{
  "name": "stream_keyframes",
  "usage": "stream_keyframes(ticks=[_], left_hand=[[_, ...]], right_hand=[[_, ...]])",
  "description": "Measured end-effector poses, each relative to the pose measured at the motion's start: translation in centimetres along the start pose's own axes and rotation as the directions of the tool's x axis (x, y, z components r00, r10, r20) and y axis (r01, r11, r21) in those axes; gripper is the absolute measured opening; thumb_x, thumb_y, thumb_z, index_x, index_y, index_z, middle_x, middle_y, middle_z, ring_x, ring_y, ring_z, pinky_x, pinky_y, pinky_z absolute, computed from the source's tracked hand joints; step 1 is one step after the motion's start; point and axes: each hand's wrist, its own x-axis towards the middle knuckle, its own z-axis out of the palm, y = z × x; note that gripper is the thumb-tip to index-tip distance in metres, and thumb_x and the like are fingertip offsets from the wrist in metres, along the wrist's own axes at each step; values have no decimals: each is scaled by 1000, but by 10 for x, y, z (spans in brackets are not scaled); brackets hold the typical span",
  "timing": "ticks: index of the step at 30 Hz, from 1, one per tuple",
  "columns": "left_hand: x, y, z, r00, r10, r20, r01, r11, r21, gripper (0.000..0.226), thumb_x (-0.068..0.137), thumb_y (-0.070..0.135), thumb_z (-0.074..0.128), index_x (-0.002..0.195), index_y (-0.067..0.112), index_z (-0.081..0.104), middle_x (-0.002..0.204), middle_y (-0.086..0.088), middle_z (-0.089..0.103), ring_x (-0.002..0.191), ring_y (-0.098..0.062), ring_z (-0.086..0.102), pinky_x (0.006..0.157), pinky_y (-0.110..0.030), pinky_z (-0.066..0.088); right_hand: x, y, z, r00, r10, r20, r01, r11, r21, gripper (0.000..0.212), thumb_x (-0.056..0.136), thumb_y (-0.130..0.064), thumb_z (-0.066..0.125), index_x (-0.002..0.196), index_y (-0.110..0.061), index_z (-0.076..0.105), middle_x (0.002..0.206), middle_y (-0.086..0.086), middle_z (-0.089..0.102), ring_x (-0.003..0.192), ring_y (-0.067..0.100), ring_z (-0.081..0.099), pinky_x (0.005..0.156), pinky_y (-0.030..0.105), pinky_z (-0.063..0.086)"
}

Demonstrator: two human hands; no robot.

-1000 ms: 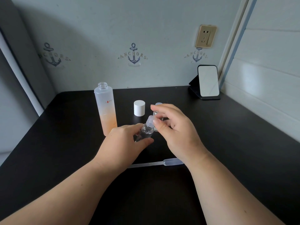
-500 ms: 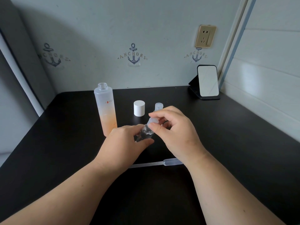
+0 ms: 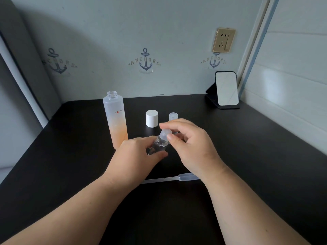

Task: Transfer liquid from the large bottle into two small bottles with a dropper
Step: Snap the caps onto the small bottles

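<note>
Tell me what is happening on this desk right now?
A person's left hand grips a small clear plastic bottle, tilted, while the right hand pinches its translucent cap. The tall frosted bottle of orange liquid stands open on the black table, its white cylindrical cap beside it. A second small bottle stands behind the hands. The clear plastic dropper lies unused.

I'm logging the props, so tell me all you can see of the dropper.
The dropper is a clear, plastic-looking pipette: a thin stem pointing left and a wider bulb on the right. It lies flat on the black table, near the person, under the forearms. Neither hand holds it. The right wrist hides the bulb's end.
</note>
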Motion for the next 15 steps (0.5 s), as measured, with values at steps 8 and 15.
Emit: stream_keyframes(ticks=[8,15], left_hand=[[-1,1,0,1000,3,7,-3,1000,-2,25,86,51,67,109,40,70,80,20,66,80,2,60,68,-25,54],[-1,2,-1,1000,6,10,-7,1000,13,24,86,50,69,109,41,70,78,20,64,80,3,59,66,-22,52]], right_hand=[[0,0,0,1000,22,-6,-22,999,26,25,94,-11,68,114,-24,75,118,-13,67,104,6,64,84,21,56],[1,0,0,998,42,-37,-42,999,7,19,91,-15,72,109,-20,76,109,-11,66,97,6,64,79,18,54]])
